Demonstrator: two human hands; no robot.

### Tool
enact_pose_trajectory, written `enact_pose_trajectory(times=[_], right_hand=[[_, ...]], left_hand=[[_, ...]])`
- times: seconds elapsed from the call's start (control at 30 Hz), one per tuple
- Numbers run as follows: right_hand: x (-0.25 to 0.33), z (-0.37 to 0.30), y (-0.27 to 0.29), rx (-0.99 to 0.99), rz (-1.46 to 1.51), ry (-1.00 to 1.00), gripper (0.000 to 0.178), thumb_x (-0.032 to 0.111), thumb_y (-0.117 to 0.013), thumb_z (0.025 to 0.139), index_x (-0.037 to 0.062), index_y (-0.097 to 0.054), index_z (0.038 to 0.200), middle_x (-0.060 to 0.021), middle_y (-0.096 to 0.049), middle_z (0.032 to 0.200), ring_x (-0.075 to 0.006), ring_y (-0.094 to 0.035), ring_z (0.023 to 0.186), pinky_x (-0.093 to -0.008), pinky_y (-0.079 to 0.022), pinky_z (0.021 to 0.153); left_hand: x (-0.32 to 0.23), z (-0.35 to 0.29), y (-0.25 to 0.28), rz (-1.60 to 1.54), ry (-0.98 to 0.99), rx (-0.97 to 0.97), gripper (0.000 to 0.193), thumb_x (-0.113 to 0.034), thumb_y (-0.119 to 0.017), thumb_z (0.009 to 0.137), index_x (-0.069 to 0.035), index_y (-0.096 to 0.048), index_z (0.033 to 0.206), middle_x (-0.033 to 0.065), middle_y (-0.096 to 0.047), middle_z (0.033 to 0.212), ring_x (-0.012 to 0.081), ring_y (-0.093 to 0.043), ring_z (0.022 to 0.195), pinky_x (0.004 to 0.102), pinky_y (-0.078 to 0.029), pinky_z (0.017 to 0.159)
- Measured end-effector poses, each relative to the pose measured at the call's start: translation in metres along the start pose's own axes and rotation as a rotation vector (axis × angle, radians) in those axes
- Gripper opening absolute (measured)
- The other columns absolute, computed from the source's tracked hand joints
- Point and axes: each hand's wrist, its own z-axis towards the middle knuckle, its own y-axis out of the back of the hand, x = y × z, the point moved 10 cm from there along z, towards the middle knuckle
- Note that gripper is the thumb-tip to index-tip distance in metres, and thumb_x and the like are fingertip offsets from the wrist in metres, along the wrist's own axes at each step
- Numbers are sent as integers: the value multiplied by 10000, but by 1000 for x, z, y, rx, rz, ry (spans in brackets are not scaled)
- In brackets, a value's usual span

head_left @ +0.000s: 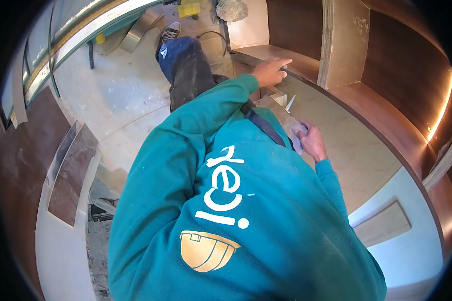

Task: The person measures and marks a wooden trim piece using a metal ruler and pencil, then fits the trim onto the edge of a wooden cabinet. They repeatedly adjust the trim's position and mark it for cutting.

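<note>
My left hand (270, 71) is at the near end of a curved wooden panel (356, 135), by its dark edge strip (326, 95). Its fingers bend over that strip, with the forefinger pointing right. Lower and nearer my body, my right hand (312, 142) closes round a thin pale grey piece (298, 135); its exact kind I cannot make out. Against this piece lies a flat brownish board (278, 111), partly hidden by my teal sleeve and a dark strap (263, 125). A small pale pointed thing (291, 103) sticks up beside the board.
Brown shelving with an upright divider (344, 42) and a lit strip (442, 105) rises at the right. A loose wooden board (384, 223) lies on a white surface at lower right. Off-cut panels (73, 175) lean at the left; a curved strip (138, 32) rests on the dusty floor.
</note>
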Motion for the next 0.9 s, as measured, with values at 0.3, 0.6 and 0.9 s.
enact_pose_trajectory(times=[0.3,0.6,0.9], right_hand=[[-103,-50,-163,10,731,-132,416,84,-713,876,-41,-658,1268,-179,-735,1122,-268,-693,1046,-378,-533,930],[-50,-118,-377,-365,1588,-290,393,12,-665,872,20,-673,1266,-63,-726,1027,-137,-647,918,-301,-531,803],[83,-157,-458,-423,2082,-644,444,-3,-628,888,-3,-624,1332,-90,-706,1071,-156,-662,915,-289,-535,822]], left_hand=[[47,-8,0,-8,193,139,598,-309,-682,926,-53,-558,1452,153,-669,1320,302,-629,1221,408,-486,1045],[-24,48,-38,-613,699,201,1006,-711,-454,981,0,-133,1616,229,-277,1648,420,-329,1495,536,-306,1242],[-80,88,-54,-596,899,321,998,-643,-447,1021,65,-56,1606,240,-203,1669,418,-256,1534,542,-253,1269]])
